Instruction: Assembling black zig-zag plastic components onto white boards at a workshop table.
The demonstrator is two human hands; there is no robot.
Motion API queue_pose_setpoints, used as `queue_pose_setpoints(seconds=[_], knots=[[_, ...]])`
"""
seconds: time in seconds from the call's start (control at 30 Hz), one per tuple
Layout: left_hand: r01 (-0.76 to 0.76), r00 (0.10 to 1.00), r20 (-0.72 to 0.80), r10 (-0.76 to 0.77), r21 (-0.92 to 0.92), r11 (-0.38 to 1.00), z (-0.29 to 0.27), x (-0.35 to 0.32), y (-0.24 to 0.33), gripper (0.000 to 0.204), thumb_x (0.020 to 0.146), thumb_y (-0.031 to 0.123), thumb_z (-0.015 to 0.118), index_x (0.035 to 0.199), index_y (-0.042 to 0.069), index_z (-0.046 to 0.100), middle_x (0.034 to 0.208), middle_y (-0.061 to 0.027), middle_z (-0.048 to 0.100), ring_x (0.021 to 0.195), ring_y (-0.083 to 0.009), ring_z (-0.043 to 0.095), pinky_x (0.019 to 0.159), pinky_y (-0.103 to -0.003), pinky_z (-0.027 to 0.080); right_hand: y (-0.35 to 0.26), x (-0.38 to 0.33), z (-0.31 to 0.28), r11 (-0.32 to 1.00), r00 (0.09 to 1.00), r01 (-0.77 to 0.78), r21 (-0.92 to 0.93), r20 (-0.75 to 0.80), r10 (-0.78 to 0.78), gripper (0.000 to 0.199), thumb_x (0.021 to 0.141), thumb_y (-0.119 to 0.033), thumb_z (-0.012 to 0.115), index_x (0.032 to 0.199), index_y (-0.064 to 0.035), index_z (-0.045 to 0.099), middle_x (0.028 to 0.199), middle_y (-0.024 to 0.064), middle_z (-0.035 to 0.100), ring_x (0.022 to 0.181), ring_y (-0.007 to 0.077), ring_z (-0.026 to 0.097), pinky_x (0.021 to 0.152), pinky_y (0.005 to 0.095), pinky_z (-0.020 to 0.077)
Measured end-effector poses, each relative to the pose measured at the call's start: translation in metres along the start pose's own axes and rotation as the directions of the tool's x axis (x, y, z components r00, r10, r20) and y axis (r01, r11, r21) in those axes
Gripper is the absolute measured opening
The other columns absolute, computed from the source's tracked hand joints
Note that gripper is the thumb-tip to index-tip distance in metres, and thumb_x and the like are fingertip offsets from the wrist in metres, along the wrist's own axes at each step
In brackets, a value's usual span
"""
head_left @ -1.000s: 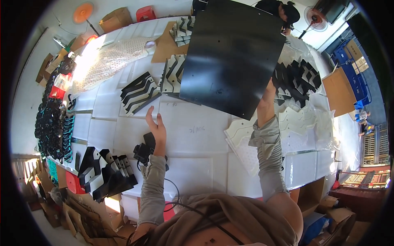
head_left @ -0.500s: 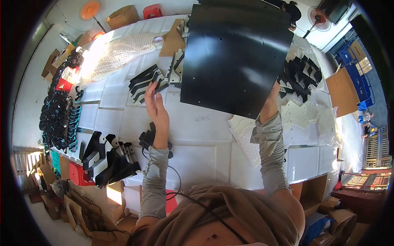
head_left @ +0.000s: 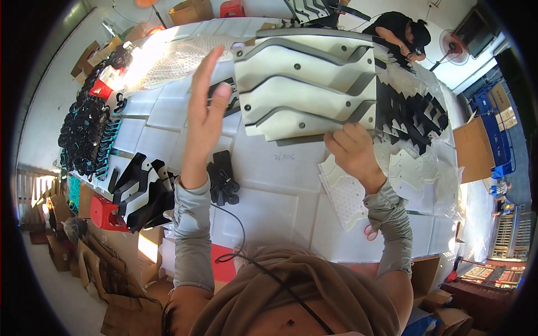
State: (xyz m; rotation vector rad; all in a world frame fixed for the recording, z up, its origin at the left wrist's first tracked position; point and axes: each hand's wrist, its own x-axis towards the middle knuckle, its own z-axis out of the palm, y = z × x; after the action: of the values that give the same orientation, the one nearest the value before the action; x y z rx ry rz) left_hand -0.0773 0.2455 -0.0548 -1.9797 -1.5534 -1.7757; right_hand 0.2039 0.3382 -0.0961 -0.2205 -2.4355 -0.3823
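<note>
My right hand (head_left: 357,152) grips the lower right edge of a pale panel (head_left: 308,78) with stepped wavy ridges, dark grey edges and several small dark round spots. It is held up above the table, its ridged face toward me. My left hand (head_left: 203,120) is raised just left of the panel, open, with fingers stretched upward and thumb apart. Whether it touches the panel's edge I cannot tell. Part of another ridged piece (head_left: 228,106) shows behind my left hand, mostly hidden. A black strapped device (head_left: 223,178) with a cable lies below that hand.
White sheets cover the table (head_left: 252,210). Black-and-white wavy parts (head_left: 144,190) stand at left, with black bundles (head_left: 84,140) beyond. Dark zigzag pieces (head_left: 412,115) and white perforated sheets (head_left: 350,196) lie at right, near red scissors (head_left: 370,232). A co-worker (head_left: 400,33) bends over the far right.
The panel has turned from its smooth black side to its pale ridged side. My left hand has risen beside it, and my right hand now grips its lower edge.
</note>
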Motion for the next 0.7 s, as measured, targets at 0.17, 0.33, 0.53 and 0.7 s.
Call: queue_pose_setpoints(seconds=[0.17, 0.33, 0.53, 0.7], knots=[[-0.093, 0.995, 0.042, 0.090, 0.078, 0.993, 0.014, -0.011, 0.003, 0.056, 0.082, 0.016, 0.065, 0.133, 0.002, 0.045, 0.138, -0.0174, 0.042, 0.128, -0.0311, 0.039, 0.105, -0.039, 0.031, -0.005, -0.006, 0.002, 0.976, 0.979, 0.192, -0.101, -0.050, -0.198, 0.023, 0.060, -0.008, 0.061, 0.082, -0.0033, 0.059, 0.076, 0.0023, 0.047, 0.073, 0.0156, 0.049, 0.062, 0.0262, 0.0399], [-0.041, 0.999, -0.014, 0.043, 0.083, 0.996, 0.022, -0.025, -0.002, 0.058, 0.080, 0.016, 0.068, 0.132, 0.002, 0.045, 0.137, -0.0177, 0.043, 0.127, -0.0308, 0.041, 0.104, -0.038, 0.032, 0.001, -0.012, 0.002, 0.961, 0.966, 0.249, -0.120, -0.043, -0.256, 0.023, 0.060, -0.007, 0.061, 0.083, -0.0026, 0.061, 0.077, 0.0027, 0.049, 0.074, 0.0155, 0.050, 0.063, 0.0260, 0.0406], [0.052, 0.976, -0.210, -0.063, -0.057, 0.997, 0.026, -0.027, -0.007, 0.060, 0.082, 0.012, 0.066, 0.134, -0.001, 0.039, 0.135, -0.0154, 0.045, 0.124, -0.0260, 0.044, 0.103, -0.034, 0.033, 0.002, -0.016, -0.002, 0.970, 0.972, 0.226, -0.088, -0.052, -0.231, 0.025, 0.060, -0.006, 0.061, 0.084, -0.0006, 0.062, 0.076, 0.0046, 0.049, 0.072, 0.0174, 0.050, 0.063, 0.0281, 0.0423], [0.069, 0.973, -0.219, -0.071, -0.018, 0.997, 0.023, -0.026, -0.005, 0.053, 0.084, 0.013, 0.064, 0.132, 0.003, 0.042, 0.125, -0.0127, 0.055, 0.117, -0.0234, 0.051, 0.100, -0.034, 0.036, 0.002, -0.014, 0.005, 0.971, 0.972, 0.228, -0.068, -0.048, -0.231, 0.027, 0.059, -0.006, 0.061, 0.085, 0.0004, 0.063, 0.075, 0.0056, 0.049, 0.071, 0.0185, 0.050, 0.062, 0.0299, 0.0431]])
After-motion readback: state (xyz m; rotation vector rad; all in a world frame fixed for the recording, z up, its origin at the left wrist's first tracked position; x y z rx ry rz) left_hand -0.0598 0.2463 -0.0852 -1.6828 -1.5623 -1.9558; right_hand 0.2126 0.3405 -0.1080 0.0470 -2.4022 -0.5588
